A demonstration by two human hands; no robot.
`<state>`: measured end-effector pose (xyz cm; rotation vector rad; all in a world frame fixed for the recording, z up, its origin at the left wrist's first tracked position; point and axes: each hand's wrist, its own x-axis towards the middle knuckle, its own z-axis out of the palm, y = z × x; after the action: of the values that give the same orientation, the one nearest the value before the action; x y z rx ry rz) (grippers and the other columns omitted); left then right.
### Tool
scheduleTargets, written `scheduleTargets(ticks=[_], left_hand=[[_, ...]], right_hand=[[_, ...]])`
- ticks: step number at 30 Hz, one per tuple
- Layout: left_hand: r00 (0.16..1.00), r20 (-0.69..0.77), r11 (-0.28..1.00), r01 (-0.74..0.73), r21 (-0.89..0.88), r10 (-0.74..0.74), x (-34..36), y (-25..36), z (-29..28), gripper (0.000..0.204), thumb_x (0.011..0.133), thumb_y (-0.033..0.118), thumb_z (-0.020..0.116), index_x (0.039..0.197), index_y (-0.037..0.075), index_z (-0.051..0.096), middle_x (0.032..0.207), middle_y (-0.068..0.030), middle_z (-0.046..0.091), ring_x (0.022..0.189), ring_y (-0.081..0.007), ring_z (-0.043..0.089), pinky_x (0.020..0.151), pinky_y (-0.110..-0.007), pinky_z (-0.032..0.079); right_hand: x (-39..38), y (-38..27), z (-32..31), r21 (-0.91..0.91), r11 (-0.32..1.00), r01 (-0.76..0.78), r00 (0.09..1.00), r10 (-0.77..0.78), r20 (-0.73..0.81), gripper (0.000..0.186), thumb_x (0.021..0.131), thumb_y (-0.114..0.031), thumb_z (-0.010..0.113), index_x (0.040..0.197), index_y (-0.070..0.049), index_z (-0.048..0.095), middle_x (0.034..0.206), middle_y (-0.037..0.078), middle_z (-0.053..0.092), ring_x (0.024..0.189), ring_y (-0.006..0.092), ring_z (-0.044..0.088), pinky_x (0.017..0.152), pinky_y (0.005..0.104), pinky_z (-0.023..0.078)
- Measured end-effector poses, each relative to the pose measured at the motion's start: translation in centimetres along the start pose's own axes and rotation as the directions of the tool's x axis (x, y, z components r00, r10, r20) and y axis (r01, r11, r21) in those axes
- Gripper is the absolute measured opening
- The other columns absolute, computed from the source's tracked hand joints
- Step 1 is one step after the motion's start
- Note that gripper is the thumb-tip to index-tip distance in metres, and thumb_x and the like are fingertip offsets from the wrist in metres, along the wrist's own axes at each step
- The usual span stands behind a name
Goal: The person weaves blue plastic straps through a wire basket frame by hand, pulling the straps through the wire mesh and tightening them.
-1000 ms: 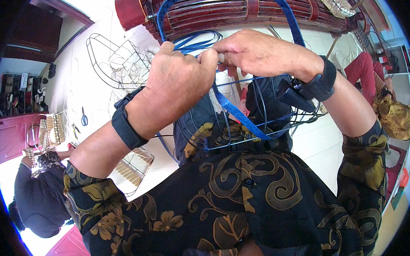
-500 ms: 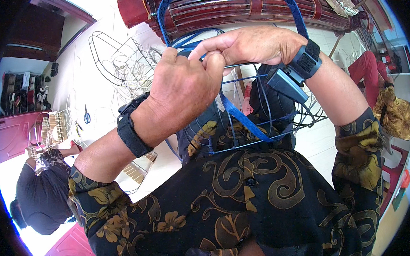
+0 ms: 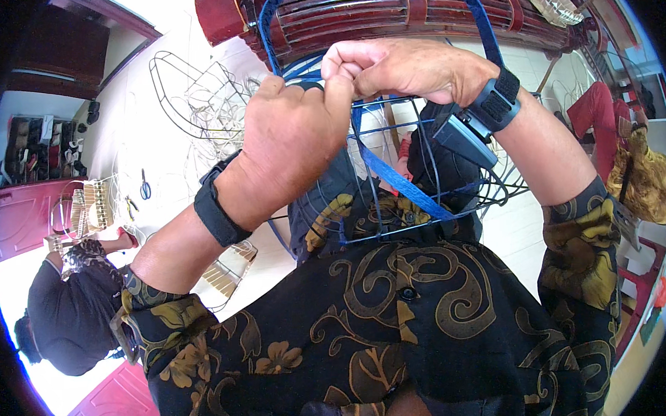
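My left hand (image 3: 295,128) is closed, knuckles up, at the top of a dark wire frame (image 3: 385,126) in my lap. My right hand (image 3: 391,71) meets it from the right with curled fingers, its fingertips at the left hand's thumb and forefinger. What they grip there is hidden. A blue flat strap (image 3: 397,177) runs down across the frame to its near bottom bar, and a tall blue loop (image 3: 484,25) arches up behind my hands. More blue strands lie bunched just beyond my fingers.
A red wooden bench (image 3: 356,8) stands ahead. On the floor at left are tangled pale cords and wire frames (image 3: 196,98), scissors (image 3: 146,183) and pliers (image 3: 131,206). A co-worker in black (image 3: 72,319) sits at lower left, another person (image 3: 635,176) at right.
My right hand rose and turned, its fingers reaching over and then curling closer to my left thumb. My left hand dipped slightly, then came back up a little.
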<state>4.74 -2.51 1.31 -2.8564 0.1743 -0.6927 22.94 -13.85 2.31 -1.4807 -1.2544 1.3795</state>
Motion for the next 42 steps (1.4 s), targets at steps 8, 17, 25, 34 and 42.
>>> scheduleTargets(ticks=[8, 17, 25, 34, 42], left_hand=[[0.76, 0.629, 0.051, 0.643, -0.764, -0.162, 0.1, -1.7, -0.1, 0.014, 0.089, 0.012, 0.063, 0.097, 0.0, 0.066, 0.076, -0.0047, 0.07, 0.069, -0.0132, 0.068, 0.066, -0.025, 0.053], [0.649, 0.761, -0.253, 0.739, -0.624, 0.016, 0.8, -3.2, 0.4, 0.025, 0.096, 0.025, 0.06, 0.089, 0.003, 0.068, 0.069, -0.0079, 0.069, 0.055, -0.0124, 0.062, 0.055, -0.023, 0.047], [0.7, 0.714, -0.251, 0.694, -0.675, 0.013, 0.4, -3.1, 0.2, 0.028, 0.098, 0.027, 0.061, 0.088, 0.002, 0.068, 0.066, -0.0051, 0.066, 0.05, -0.007, 0.052, 0.048, -0.02, 0.038], [0.733, 0.671, -0.077, 0.667, -0.741, -0.112, 0.1, -2.3, -0.3, 0.02, 0.097, 0.018, 0.059, 0.083, 0.008, 0.07, 0.063, 0.0034, 0.063, 0.055, -0.003, 0.046, 0.051, -0.021, 0.033], [0.75, 0.644, 0.014, 0.653, -0.757, -0.153, -0.2, -2.0, -0.6, 0.024, 0.098, 0.019, 0.058, 0.078, 0.009, 0.068, 0.061, 0.0036, 0.061, 0.057, -0.0056, 0.049, 0.057, -0.024, 0.039]], right_hand=[[-0.4, 0.1, 0.2, 0.2, 0.979, 0.027, 0.999, -0.023, -0.024, 0.028, 0.088, -0.008, 0.065, 0.116, -0.006, 0.061, 0.086, -0.005, 0.057, 0.08, 0.0054, 0.051, 0.075, 0.023, 0.04], [-0.4, 0.3, 0.3, 0.142, 0.987, 0.08, 0.994, -0.069, -0.08, 0.031, 0.088, -0.013, 0.068, 0.117, -0.002, 0.059, 0.085, -0.003, 0.058, 0.079, 0.0071, 0.054, 0.075, 0.0226, 0.045], [-1.2, -0.2, 0.3, 0.004, 1.0, 0.012, 0.994, -0.012, -0.104, 0.032, 0.09, -0.011, 0.066, 0.121, -0.005, 0.062, 0.089, -0.004, 0.058, 0.088, 0.0079, 0.056, 0.087, 0.0262, 0.045], [-0.9, -0.5, -0.5, -0.191, 0.979, -0.07, 0.998, 0.069, -0.014, 0.023, 0.088, -0.018, 0.066, 0.105, -0.005, 0.075, 0.085, -0.001, 0.069, 0.078, 0.0087, 0.059, 0.075, 0.0281, 0.046], [-0.8, -0.8, 0.8, -0.693, 0.72, 0.043, 0.965, -0.208, -0.156, 0.01, 0.085, -0.013, 0.065, 0.089, -0.005, 0.069, 0.08, 0.008, 0.069, 0.072, 0.0236, 0.065, 0.064, 0.0418, 0.049]])
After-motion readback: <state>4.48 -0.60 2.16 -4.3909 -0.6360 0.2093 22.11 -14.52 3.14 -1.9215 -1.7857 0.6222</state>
